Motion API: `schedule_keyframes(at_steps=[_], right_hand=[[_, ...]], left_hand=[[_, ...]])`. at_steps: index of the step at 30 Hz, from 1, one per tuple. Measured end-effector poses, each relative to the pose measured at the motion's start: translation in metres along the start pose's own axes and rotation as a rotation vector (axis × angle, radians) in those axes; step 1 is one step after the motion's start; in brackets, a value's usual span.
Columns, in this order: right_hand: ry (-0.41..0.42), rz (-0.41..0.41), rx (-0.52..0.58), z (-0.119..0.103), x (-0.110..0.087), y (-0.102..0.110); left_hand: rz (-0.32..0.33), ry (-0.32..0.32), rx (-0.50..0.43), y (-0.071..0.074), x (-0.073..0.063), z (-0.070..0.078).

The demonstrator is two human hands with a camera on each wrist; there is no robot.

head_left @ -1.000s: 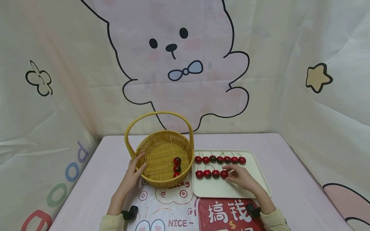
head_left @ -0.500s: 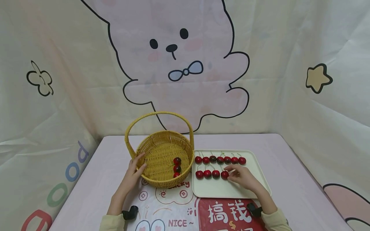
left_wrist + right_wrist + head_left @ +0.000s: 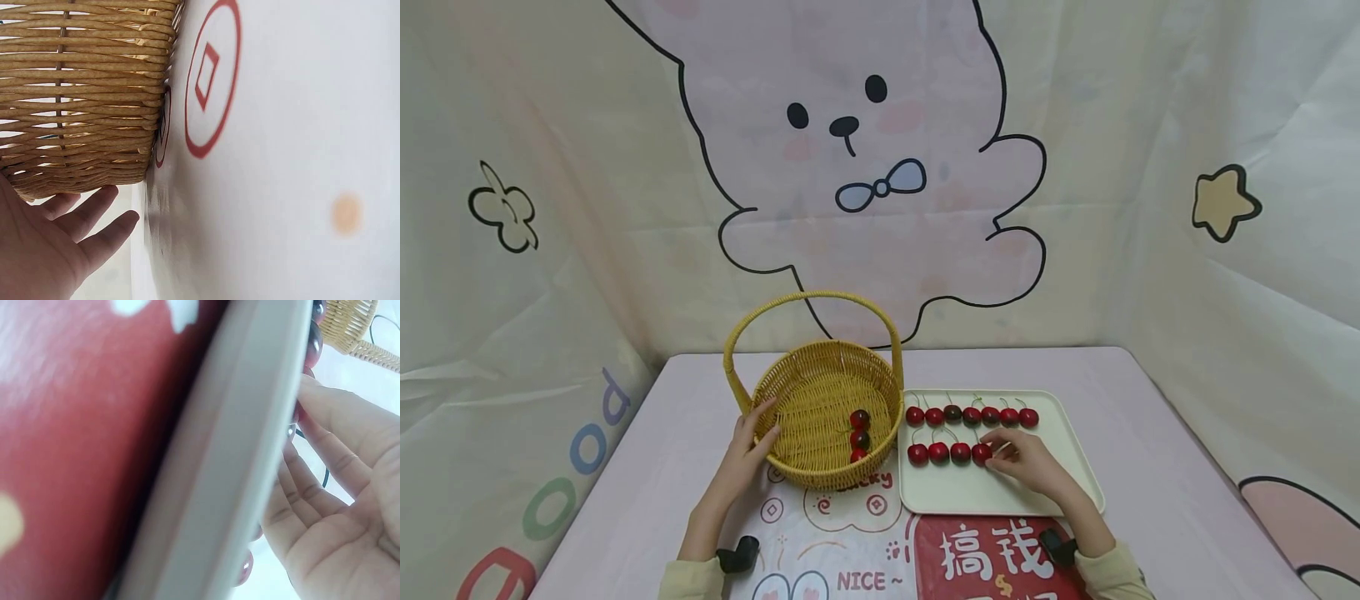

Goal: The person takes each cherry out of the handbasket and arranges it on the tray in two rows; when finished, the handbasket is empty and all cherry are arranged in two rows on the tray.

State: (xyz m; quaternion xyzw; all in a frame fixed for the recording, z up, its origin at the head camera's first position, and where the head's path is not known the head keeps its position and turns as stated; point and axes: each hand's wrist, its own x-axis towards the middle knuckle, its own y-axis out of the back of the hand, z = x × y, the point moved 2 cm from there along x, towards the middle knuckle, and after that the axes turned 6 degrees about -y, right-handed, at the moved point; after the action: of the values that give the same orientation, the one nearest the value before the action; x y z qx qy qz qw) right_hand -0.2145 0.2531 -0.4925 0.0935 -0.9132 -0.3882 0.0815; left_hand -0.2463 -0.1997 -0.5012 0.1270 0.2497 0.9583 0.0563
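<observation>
A yellow wicker basket (image 3: 808,425) with a tall handle stands left of centre, a few cherries (image 3: 860,438) lying inside on its right. At its left rim is my left hand (image 3: 747,448), gripping with the thumb over the edge; in the left wrist view several fingers (image 3: 94,209) spread along the outside. On the cream tray (image 3: 1022,493), my right hand (image 3: 1028,460) pinches a cherry (image 3: 980,454) at the right end of the front row. Other cherries (image 3: 938,453) line up to its left. The tray's edge hides much of this grip in the right wrist view.
A back row of cherries (image 3: 972,416), stems up, runs along the tray's far side. The basket and tray stand side by side, nearly touching. Printed sheets (image 3: 872,579) cover the table's front, and a cloth backdrop (image 3: 925,275) rises behind.
The pinched cherry and my right hand shift slightly right, then back left to the row. My left hand and the basket keep their place.
</observation>
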Motion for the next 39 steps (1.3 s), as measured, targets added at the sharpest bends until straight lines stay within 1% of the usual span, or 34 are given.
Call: schedule_keyframes(at_steps=[11, 16, 20, 28, 32, 35, 39], right_hand=[[-0.013, 0.011, 0.015, -0.001, 0.000, -0.001], [0.001, 0.027, -0.005, -0.003, -0.002, 0.002], [0.024, 0.046, -0.021, -0.008, -0.002, 0.006], [0.089, 0.062, 0.001, -0.028, 0.008, 0.009], [0.127, 0.074, -0.021, -0.044, 0.015, 0.009], [0.146, 0.079, -0.017, -0.058, 0.021, 0.006], [0.192, 0.063, -0.009, -0.076, 0.032, 0.000]], left_hand=[[0.002, -0.006, -0.001, 0.000, 0.000, 0.001], [0.000, -0.005, -0.002, 0.000, 0.000, 0.001], [-0.005, -0.002, 0.004, -0.001, 0.000, 0.000], [0.001, 0.004, -0.003, -0.001, -0.001, 0.000], [-0.001, 0.011, -0.011, -0.001, -0.001, 0.000], [-0.001, 0.013, -0.014, -0.001, -0.002, 0.000], [-0.002, 0.012, -0.014, 0.000, -0.001, 0.001]])
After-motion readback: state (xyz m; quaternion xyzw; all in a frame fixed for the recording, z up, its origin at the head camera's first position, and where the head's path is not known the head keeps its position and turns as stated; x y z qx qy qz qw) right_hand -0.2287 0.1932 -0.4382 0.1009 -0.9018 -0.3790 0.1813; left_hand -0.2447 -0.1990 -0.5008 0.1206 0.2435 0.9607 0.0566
